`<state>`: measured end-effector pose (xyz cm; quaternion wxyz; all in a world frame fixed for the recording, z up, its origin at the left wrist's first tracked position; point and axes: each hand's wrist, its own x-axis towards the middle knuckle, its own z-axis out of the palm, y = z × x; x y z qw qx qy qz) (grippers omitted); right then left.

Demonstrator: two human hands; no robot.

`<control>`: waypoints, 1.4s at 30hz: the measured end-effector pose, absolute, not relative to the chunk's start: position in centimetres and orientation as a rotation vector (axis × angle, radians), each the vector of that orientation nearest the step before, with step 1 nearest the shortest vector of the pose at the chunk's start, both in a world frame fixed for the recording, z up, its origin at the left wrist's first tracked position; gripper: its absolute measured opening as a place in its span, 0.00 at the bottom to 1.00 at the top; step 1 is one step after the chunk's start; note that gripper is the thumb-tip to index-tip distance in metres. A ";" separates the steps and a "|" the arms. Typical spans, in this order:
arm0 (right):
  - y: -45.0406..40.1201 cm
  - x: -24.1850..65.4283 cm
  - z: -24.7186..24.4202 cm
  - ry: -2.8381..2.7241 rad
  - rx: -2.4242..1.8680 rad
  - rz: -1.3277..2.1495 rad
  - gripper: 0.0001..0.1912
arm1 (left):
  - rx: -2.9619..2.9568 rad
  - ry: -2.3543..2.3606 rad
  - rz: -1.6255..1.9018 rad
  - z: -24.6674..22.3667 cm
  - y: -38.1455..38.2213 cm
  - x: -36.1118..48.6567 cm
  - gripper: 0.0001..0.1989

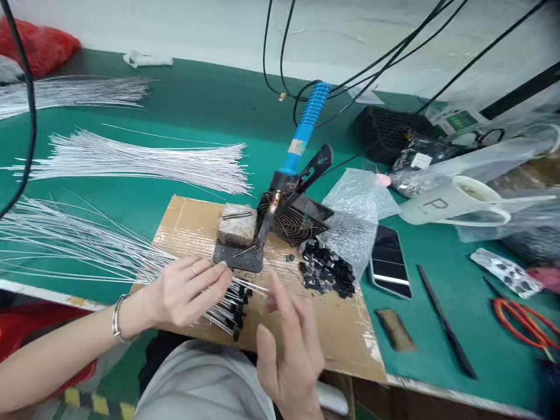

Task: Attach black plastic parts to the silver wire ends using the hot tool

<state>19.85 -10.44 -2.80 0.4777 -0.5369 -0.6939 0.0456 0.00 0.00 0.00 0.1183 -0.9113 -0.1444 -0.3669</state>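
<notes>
My left hand is closed on thin white wires, whose ends stick out to the right past its fingertips. Under and beside it lie more white wires with black tips on the cardboard sheet. My right hand, slightly blurred, is raised just right of the wire ends with its fingers apart; nothing shows in it. Behind the hands, a soldering iron with a blue handle rests in a stand above a pale block. A pile of small black pieces lies to the right.
Bundles of white wires spread over the green table at left. Bubble wrap, a phone, a white cup, a dark file-like tool and orange-handled scissors are at right. Black cables hang at the back.
</notes>
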 end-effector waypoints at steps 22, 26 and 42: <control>-8.4 21.9 -1.9 -1.527 -1.212 0.727 0.12 | -3.048 -1.016 -1.164 0.8 -1.4 -0.3 0.09; -8.7 22.8 -2.7 -1.548 -1.236 0.708 0.13 | -3.112 -1.425 -0.792 0.9 0.3 -3.0 0.17; -8.7 22.9 -5.3 -1.564 -1.233 0.805 0.12 | -2.483 -1.375 -0.394 0.7 5.5 -13.8 0.10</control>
